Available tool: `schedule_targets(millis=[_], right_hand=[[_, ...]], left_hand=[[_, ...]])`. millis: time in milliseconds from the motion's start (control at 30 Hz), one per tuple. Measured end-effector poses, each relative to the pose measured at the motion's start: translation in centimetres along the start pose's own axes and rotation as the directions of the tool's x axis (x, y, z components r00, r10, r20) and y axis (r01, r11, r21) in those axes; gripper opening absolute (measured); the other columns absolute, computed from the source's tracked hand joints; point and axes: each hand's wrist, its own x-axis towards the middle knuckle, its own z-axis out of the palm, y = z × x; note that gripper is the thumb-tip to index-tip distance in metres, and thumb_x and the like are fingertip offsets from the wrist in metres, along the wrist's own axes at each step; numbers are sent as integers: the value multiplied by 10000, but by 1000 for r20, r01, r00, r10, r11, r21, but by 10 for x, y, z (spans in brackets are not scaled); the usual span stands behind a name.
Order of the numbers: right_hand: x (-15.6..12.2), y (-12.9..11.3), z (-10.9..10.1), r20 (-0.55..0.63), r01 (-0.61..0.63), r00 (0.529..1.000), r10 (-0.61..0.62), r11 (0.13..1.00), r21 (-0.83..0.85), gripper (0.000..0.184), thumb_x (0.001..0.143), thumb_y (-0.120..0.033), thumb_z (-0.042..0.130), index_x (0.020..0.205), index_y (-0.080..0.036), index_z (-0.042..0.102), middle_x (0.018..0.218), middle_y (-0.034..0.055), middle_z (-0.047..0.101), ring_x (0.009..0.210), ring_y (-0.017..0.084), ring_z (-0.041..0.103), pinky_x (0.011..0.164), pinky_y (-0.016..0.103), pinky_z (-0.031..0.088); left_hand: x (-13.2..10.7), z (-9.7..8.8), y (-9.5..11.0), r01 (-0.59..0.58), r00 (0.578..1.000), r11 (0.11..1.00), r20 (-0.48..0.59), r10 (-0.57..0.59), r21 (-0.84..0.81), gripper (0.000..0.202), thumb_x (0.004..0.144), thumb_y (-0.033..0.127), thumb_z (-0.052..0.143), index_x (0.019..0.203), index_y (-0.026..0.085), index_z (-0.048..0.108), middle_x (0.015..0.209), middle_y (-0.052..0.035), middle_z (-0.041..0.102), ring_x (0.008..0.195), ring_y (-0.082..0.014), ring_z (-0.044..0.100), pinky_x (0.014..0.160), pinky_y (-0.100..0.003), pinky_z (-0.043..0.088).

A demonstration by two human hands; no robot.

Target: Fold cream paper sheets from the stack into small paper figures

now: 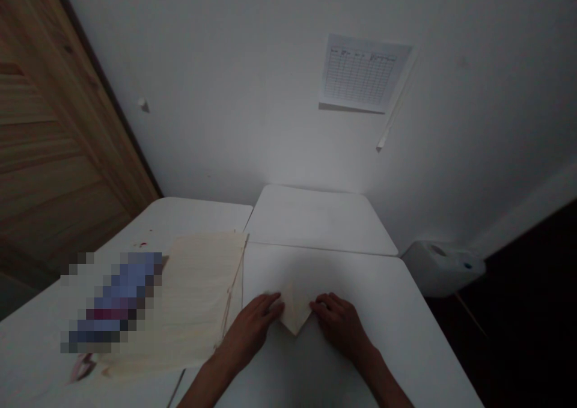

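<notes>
A small piece of cream paper point(295, 312), folded to a diamond-like shape with a crease down its middle, is at the near part of the white table. My left hand point(256, 318) has its fingers closed at the paper's left corner. On the opposite side, the fingertips of my right hand point(336, 318) pinch the right corner. The paper's lower point faces me. To the left of my left hand lies a wide cream sheet or cloth point(198, 300) with a ragged right edge.
A blurred-out bluish item point(121, 297) lies on the left of the white table point(383, 336). Beside the table's right edge stands a whitish plastic container point(444, 270). A printed chart point(360, 74) hangs on the wall, and a wooden door point(58, 125) is at left.
</notes>
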Motion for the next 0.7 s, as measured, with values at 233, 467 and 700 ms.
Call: schedule_targets(millis=[233, 467, 700], right_hand=[[5, -9, -10, 30, -131, 991, 127, 966, 221, 236, 875, -147, 515, 1031, -236, 668, 1020, 50, 654, 929, 186, 583, 825, 283, 456], [31, -15, -6, 52, -346, 928, 370, 798, 493, 283, 902, -309, 507, 1118, -206, 656, 1025, 73, 694, 842, 188, 651, 809, 305, 495], [60, -12, 8, 165, -420, 880, 446, 567, 709, 346, 823, -350, 582, 1104, -165, 664, 892, 80, 728, 744, 199, 681, 674, 293, 526]], left_hand=[[5, 9, 0, 5, 999, 983, -52, -14, -181, 424, 839, 24, 444, 1166, 231, 616, 1263, -112, 579, 1132, -235, 574, 917, -392, 522], [10, 9, 7, -18, 985, 953, -171, -36, -302, 328, 880, 84, 443, 1102, 227, 637, 1216, -113, 581, 1073, -213, 597, 851, -355, 547], [19, -11, 12, -94, 922, 935, -383, -48, -343, 275, 910, 119, 455, 1090, 237, 626, 1069, -83, 644, 921, -169, 634, 736, -283, 559]])
